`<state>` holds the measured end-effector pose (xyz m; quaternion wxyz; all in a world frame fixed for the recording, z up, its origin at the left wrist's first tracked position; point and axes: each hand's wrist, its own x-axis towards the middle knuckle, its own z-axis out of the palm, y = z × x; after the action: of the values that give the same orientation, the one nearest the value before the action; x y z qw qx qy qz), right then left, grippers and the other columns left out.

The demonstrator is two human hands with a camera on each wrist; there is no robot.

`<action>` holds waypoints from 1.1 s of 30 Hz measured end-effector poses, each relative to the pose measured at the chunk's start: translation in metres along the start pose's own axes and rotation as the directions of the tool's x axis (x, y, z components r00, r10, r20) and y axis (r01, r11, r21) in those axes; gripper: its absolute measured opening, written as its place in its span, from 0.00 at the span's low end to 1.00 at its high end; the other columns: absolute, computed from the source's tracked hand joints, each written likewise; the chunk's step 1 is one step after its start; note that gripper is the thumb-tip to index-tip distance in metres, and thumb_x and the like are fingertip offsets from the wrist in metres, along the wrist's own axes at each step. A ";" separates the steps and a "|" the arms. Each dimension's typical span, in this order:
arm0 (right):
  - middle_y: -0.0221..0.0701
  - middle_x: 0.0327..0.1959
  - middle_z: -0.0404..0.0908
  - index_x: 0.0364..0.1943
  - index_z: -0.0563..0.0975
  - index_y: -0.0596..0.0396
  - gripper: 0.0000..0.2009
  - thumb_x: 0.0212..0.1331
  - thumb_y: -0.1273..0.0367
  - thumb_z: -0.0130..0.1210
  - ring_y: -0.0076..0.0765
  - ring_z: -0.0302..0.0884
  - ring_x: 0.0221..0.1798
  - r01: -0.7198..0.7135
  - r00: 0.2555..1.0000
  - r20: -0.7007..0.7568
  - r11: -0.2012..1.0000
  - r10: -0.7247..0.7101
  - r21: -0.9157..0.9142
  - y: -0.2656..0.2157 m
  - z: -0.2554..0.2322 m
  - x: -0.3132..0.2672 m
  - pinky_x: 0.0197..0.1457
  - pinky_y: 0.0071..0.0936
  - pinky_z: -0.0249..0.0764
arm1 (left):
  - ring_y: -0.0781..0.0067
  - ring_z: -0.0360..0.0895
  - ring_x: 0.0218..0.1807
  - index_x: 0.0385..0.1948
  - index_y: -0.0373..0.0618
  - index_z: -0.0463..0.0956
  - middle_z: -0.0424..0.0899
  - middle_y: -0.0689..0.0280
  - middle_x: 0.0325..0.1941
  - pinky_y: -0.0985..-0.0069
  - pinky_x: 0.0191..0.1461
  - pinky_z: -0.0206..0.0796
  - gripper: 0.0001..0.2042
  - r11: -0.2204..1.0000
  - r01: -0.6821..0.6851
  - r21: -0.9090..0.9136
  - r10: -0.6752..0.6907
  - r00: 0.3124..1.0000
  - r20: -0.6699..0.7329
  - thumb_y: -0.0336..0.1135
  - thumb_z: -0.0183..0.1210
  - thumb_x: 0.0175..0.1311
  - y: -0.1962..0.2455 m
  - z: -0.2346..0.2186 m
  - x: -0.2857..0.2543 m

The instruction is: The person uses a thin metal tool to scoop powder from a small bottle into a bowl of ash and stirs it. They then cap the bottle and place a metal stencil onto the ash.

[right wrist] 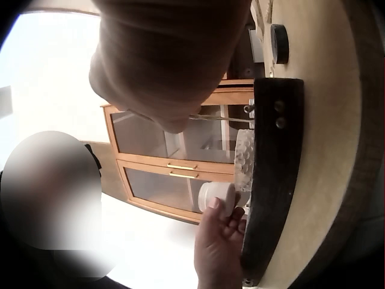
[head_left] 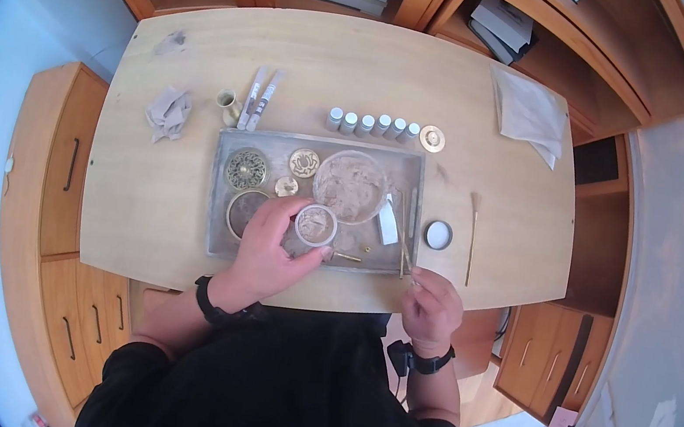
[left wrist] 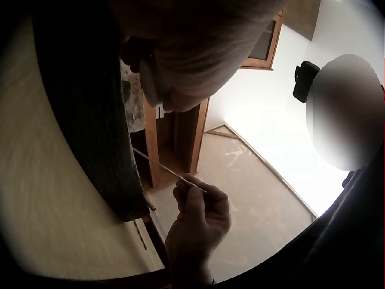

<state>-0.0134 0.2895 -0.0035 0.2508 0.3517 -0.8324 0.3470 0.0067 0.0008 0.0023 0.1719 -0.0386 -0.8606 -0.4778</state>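
My left hand (head_left: 268, 245) grips a small white round jar (head_left: 316, 226) between thumb and fingers, over the front of the grey tray (head_left: 218, 241). Pale brown powder shows inside the jar. In the right wrist view the jar (right wrist: 215, 197) is held up beside the tray's dark side wall. At the tray's front right corner, my right hand (head_left: 432, 307) pinches a thin stick-like tool (left wrist: 162, 165) near one end; its other end points in over the tray. A bumpy-sided bowl of the same powder (head_left: 350, 186) sits behind the jar.
On the tray lie a pierced brass lid (head_left: 246, 169), a round brass-rimmed dish (head_left: 247, 213), brass discs (head_left: 304, 163) and a white card (head_left: 389, 220). Several small vials (head_left: 367, 125) line up behind it. To the right are a lidded-looking round container (head_left: 439, 234) and a long thin brush (head_left: 472, 233).
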 end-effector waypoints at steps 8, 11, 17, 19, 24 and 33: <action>0.42 0.46 0.88 0.39 0.76 0.57 0.14 0.49 0.84 0.64 0.49 0.88 0.44 0.059 0.998 0.005 0.998 -0.059 -0.038 -0.002 0.015 -0.003 0.44 0.36 0.87 | 0.50 0.82 0.53 0.55 0.40 0.76 0.83 0.54 0.52 0.60 0.58 0.74 0.28 1.000 0.005 0.000 -0.005 1.000 0.016 0.30 0.75 0.50 -0.001 -0.001 0.000; 0.40 0.48 0.87 0.39 0.79 0.58 0.14 0.49 0.83 0.68 0.48 0.86 0.47 0.075 0.997 0.042 0.995 -0.072 -0.061 -0.004 0.019 -0.003 0.49 0.38 0.87 | 0.50 0.82 0.53 0.55 0.40 0.76 0.83 0.54 0.52 0.60 0.58 0.74 0.28 1.000 -0.010 0.004 0.010 1.000 0.007 0.30 0.75 0.50 -0.001 -0.001 0.001; 0.38 0.47 0.87 0.36 0.80 0.57 0.12 0.47 0.81 0.69 0.48 0.84 0.48 0.099 0.993 0.070 0.991 -0.093 -0.086 -0.002 0.019 -0.005 0.49 0.39 0.85 | 0.50 0.82 0.53 0.56 0.40 0.76 0.83 0.54 0.52 0.60 0.59 0.74 0.28 1.000 -0.006 0.006 0.006 1.000 0.012 0.30 0.75 0.50 -0.002 -0.001 0.001; 0.38 0.48 0.87 0.36 0.80 0.57 0.12 0.47 0.81 0.69 0.48 0.84 0.49 0.106 0.991 0.088 0.990 -0.098 -0.090 -0.001 0.017 -0.005 0.50 0.40 0.84 | 0.50 0.82 0.54 0.56 0.40 0.76 0.83 0.53 0.52 0.60 0.59 0.74 0.28 1.000 -0.001 0.002 0.001 1.000 0.011 0.30 0.75 0.50 0.000 -0.001 0.001; 0.38 0.48 0.87 0.36 0.80 0.56 0.12 0.47 0.80 0.69 0.48 0.82 0.51 0.101 0.987 0.134 0.991 -0.089 -0.089 0.001 0.014 -0.006 0.53 0.42 0.83 | 0.49 0.81 0.54 0.57 0.40 0.75 0.83 0.54 0.54 0.59 0.57 0.74 0.30 0.999 -0.030 0.032 0.029 0.999 0.013 0.31 0.76 0.50 0.000 -0.002 0.000; 0.39 0.51 0.86 0.42 0.80 0.55 0.13 0.52 0.74 0.69 0.51 0.81 0.53 0.033 0.996 0.088 0.999 -0.034 0.010 0.001 0.002 -0.002 0.57 0.48 0.80 | 0.49 0.82 0.55 0.57 0.40 0.75 0.82 0.52 0.53 0.60 0.60 0.73 0.29 1.000 0.005 0.017 -0.005 1.000 0.022 0.30 0.75 0.50 -0.001 -0.001 -0.001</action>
<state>-0.0131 0.2891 -0.0070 0.2183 0.3815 -0.8352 0.3303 0.0080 -0.0009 0.0016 0.1614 -0.0402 -0.8666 -0.4705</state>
